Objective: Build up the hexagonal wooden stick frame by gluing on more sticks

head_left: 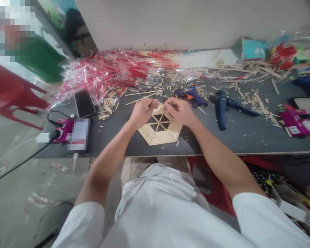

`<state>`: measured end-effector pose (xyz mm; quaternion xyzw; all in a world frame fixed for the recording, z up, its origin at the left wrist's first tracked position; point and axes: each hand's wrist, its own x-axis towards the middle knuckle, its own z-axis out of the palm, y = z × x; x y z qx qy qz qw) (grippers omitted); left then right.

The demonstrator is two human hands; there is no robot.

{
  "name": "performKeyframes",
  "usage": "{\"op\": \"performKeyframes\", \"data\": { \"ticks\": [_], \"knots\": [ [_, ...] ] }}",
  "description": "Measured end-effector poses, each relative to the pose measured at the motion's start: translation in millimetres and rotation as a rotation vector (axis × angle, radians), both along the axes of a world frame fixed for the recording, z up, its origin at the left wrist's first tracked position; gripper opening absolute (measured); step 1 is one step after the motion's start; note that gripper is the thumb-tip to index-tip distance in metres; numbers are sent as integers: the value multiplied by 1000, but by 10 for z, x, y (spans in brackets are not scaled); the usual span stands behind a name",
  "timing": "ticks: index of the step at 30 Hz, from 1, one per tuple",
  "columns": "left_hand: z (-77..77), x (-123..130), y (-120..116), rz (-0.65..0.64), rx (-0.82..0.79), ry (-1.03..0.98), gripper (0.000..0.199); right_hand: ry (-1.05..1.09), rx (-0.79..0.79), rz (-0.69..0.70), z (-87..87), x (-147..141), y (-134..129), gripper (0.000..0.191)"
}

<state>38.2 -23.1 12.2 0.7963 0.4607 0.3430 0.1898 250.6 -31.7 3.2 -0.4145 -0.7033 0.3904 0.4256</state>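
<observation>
A hexagonal frame (151, 140) of pale wooden sticks, stacked in rows with spokes crossing at its centre, lies flat on the dark table in front of me. Over its far left edge, my left hand (144, 109) is closed, thumb and fingers pinched together. My right hand (180, 110) pinches the same way over the far right edge. A thin pale wooden stick (159, 103) shows in the small gap between the fingertips, and both hands appear to hold it. Fingers cover most of that stick and the frame's far side.
Behind the hands lie a blue glue gun (193, 95) and a dark blue cutter tool (221, 110). Red-and-clear wrapped sticks (111, 70) heap at the back left. Phones (84, 103) and a purple power strip (63, 131) sit left; another purple box (299, 122) stands right.
</observation>
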Motion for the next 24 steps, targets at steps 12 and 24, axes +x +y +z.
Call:
{"op": "performKeyframes", "data": {
  "ticks": [12, 24],
  "knots": [
    [58, 110, -5, 32, -624, -394, 40, -103, 97, 61, 6, -57, -92, 36],
    [34, 91, 39, 26, -614, -590, 18, -93, -28, 148, 17, 8, -47, 50]
  ]
}}
